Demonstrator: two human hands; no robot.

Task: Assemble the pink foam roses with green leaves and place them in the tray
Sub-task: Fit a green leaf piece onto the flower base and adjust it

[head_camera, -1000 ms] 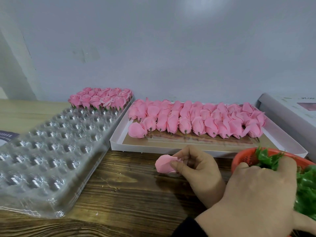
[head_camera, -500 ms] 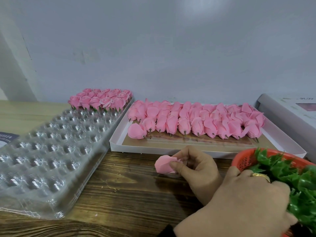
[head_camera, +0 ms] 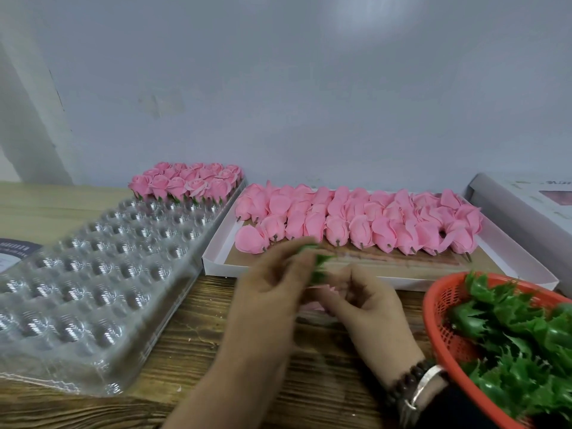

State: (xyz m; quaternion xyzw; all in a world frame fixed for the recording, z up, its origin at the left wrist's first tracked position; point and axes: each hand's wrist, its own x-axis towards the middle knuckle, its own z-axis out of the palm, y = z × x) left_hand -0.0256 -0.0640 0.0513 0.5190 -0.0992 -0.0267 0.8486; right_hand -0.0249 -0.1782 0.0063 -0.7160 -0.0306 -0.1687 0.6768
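roses, finished ones, fill only the far end of the clear tray on the left, so most of its cups stand empty; just right of it a white box holds rows of bare roses lying on their sides, short stems toward the person; in front of the box, above the table, the left hand, blurred, pinches a green leaf at its fingertips; touching it, the right hand has its fingers curled round the rose being worked, of which only a sliver of pink shows; far right, a red basket is heaped with more leaves.

the step in hand looks like fitting the leaf to the rose's stem end; the foam is likely very light and soft, its petals easy to dent or tear, so the hold belongs low, at the base near the stem, with a gentle pinch; the leaf looks thin and bendy, best held by its centre.
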